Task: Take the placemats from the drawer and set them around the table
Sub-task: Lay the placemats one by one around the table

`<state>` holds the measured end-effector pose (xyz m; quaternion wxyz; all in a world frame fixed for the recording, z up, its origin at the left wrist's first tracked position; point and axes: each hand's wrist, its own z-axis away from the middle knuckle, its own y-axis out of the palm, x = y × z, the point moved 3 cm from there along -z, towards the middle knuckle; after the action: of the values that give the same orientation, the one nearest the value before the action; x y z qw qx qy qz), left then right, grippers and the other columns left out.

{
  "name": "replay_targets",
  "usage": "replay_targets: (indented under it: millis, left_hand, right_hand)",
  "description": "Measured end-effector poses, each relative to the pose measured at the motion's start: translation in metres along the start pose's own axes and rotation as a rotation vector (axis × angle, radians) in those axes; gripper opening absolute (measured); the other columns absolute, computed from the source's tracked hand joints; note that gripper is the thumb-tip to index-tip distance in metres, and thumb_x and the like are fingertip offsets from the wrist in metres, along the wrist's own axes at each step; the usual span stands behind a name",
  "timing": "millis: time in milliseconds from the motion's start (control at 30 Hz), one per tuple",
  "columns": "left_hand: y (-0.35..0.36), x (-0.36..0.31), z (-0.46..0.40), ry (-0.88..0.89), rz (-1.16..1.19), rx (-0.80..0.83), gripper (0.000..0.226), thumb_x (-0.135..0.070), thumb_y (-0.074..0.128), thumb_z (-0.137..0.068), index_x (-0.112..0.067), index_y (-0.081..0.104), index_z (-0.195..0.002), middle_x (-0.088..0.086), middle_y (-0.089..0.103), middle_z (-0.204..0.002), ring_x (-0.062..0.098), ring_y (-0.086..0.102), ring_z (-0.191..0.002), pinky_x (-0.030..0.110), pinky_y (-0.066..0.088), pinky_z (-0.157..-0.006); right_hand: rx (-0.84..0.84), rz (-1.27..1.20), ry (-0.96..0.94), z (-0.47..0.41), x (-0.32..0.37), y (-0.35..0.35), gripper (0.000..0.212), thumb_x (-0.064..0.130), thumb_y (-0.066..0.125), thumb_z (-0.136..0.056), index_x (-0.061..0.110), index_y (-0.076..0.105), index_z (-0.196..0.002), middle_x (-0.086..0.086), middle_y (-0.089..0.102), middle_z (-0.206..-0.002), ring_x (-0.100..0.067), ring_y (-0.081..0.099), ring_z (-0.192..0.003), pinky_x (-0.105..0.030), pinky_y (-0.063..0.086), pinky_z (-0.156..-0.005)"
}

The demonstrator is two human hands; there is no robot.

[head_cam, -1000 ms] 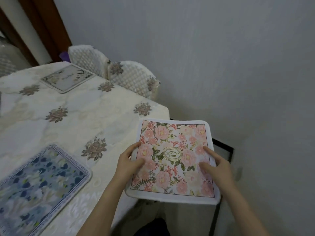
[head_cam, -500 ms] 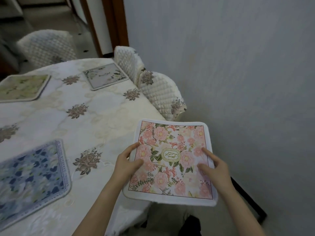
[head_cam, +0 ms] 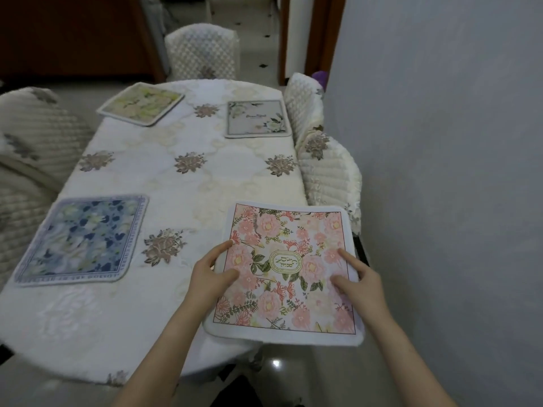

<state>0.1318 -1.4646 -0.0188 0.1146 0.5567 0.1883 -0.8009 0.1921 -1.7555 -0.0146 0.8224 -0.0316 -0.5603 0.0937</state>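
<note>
Pink floral placemat (head_cam: 289,268), blue floral placemat (head_cam: 79,239), white flower-embroidered tablecloth (head_cam: 182,195).

Worn on the head, looking forward and down along the table (head_cam: 182,183) from its near end, close over both forearms.

Pink placemat (head_cam: 289,268): matt printed cloth. Tablecloth (head_cam: 188,183): embroidered fabric. Chair covers (head_cam: 329,174): quilted cloth. Floor (head_cam: 293,365): glossy.

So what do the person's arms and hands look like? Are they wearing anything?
Both forearms are bare, with no sleeves in view. The left hand and right hand have no gloves, and no rings, watch or bracelet show. The fingernails look short and unpainted.
</note>
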Motion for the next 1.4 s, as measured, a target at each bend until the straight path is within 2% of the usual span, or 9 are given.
replay_targets:
  millis: [100, 300, 567, 633, 800, 967, 1100, 1233, 1400]
  left_hand:
    - [-0.005, -0.005, -0.016, -0.019, 0.026, -0.059, 0.06, 0.009, 0.063, -0.076, -0.027, 0.06, -0.124, -0.002, 0.063, -0.119, -0.007, 0.063, -0.066, 0.025, 0.056, -0.063]
    - [-0.016, -0.008, -0.083, -0.02, 0.028, -0.09, 0.061, 0.008, 0.061, -0.079, -0.027, 0.057, -0.128, -0.004, 0.063, -0.112, 0.005, 0.05, -0.044, 0.023, 0.044, -0.044]
    - [-0.011, 0.009, -0.189, -0.046, -0.023, -0.074, 0.059, 0.004, 0.061, -0.081, -0.033, 0.055, -0.126, -0.005, 0.056, -0.128, 0.011, 0.062, -0.092, 0.03, 0.057, -0.07]
    - [-0.007, 0.018, -0.209, -0.051, -0.019, -0.063, 0.058, 0.003, 0.061, -0.082, -0.034, 0.055, -0.125, -0.005, 0.055, -0.13, 0.016, 0.059, -0.107, 0.03, 0.056, -0.078]
    - [0.004, 0.046, -0.243, -0.097, -0.023, -0.059, 0.061, 0.003, 0.061, -0.082, -0.036, 0.052, -0.128, -0.004, 0.056, -0.13, 0.011, 0.061, -0.105, 0.029, 0.055, -0.081]
    - [0.016, 0.074, -0.247, 0.052, -0.612, -0.088, 0.053, -0.022, 0.046, -0.093, -0.021, 0.036, -0.145, 0.004, 0.036, -0.109, 0.016, 0.029, -0.097, 0.027, 0.033, -0.084]
    - [0.022, 0.1, -0.242, 0.144, -1.065, -0.153, 0.057, -0.039, 0.032, -0.092, -0.014, 0.041, -0.142, 0.024, 0.047, -0.121, 0.036, 0.041, -0.109, 0.047, 0.039, -0.091]
    - [0.027, 0.085, -0.25, 0.243, -1.109, -0.197, 0.055, -0.037, 0.033, -0.092, -0.014, 0.043, -0.141, 0.025, 0.032, -0.148, 0.041, 0.024, -0.138, 0.05, 0.019, -0.113]
    - [0.071, 0.047, -0.301, 0.463, -1.01, -0.006, 0.053, -0.038, 0.014, -0.103, -0.015, 0.02, -0.151, 0.009, 0.016, -0.157, 0.026, 0.012, -0.146, 0.043, 0.012, -0.117]
  right_hand:
    - [0.049, 0.021, -0.001, -0.034, 0.011, 0.014, 0.059, -0.005, 0.064, -0.083, 0.025, 0.057, -0.133, 0.012, 0.068, -0.098, -0.022, 0.069, -0.072, -0.036, 0.061, -0.064]
    - [0.087, 0.1, -0.061, -0.108, 0.03, 0.057, 0.059, -0.004, 0.063, -0.083, 0.022, 0.053, -0.136, 0.02, 0.063, -0.095, -0.041, 0.066, -0.09, -0.04, 0.057, -0.073]
    - [0.048, 0.224, -0.037, -0.217, 0.028, 0.095, 0.065, -0.005, 0.062, -0.082, 0.019, 0.047, -0.14, -0.002, 0.068, -0.111, -0.009, 0.069, -0.078, -0.024, 0.058, -0.065]
    - [0.041, 0.219, -0.009, -0.236, 0.023, 0.101, 0.065, -0.007, 0.06, -0.083, 0.018, 0.045, -0.141, -0.001, 0.069, -0.107, -0.008, 0.069, -0.07, -0.021, 0.056, -0.059]
    - [0.015, 0.225, 0.026, -0.271, -0.005, 0.112, 0.065, -0.007, 0.058, -0.084, 0.019, 0.045, -0.142, -0.005, 0.062, -0.126, -0.02, 0.068, -0.082, -0.033, 0.06, -0.069]
    - [-0.111, 0.428, -0.061, -0.269, -0.029, 0.12, 0.059, 0.009, 0.061, -0.086, 0.018, 0.044, -0.142, 0.003, 0.046, -0.116, -0.013, 0.054, -0.093, -0.013, 0.05, -0.075]
    - [-0.129, 0.988, -0.22, -0.275, -0.053, 0.127, 0.055, 0.031, 0.048, -0.091, 0.013, 0.041, -0.143, -0.017, 0.036, -0.138, -0.033, 0.03, -0.127, -0.05, 0.036, -0.105]
    - [-0.129, 1.089, -0.376, -0.28, -0.04, 0.133, 0.055, 0.032, 0.037, -0.093, 0.007, 0.042, -0.142, -0.017, 0.036, -0.15, -0.031, 0.024, -0.14, -0.048, 0.021, -0.116]
    - [0.103, 1.001, -0.637, -0.306, 0.003, 0.211, 0.054, 0.026, 0.034, -0.099, 0.013, 0.024, -0.151, 0.003, 0.021, -0.155, -0.014, 0.011, -0.145, -0.038, 0.013, -0.12]
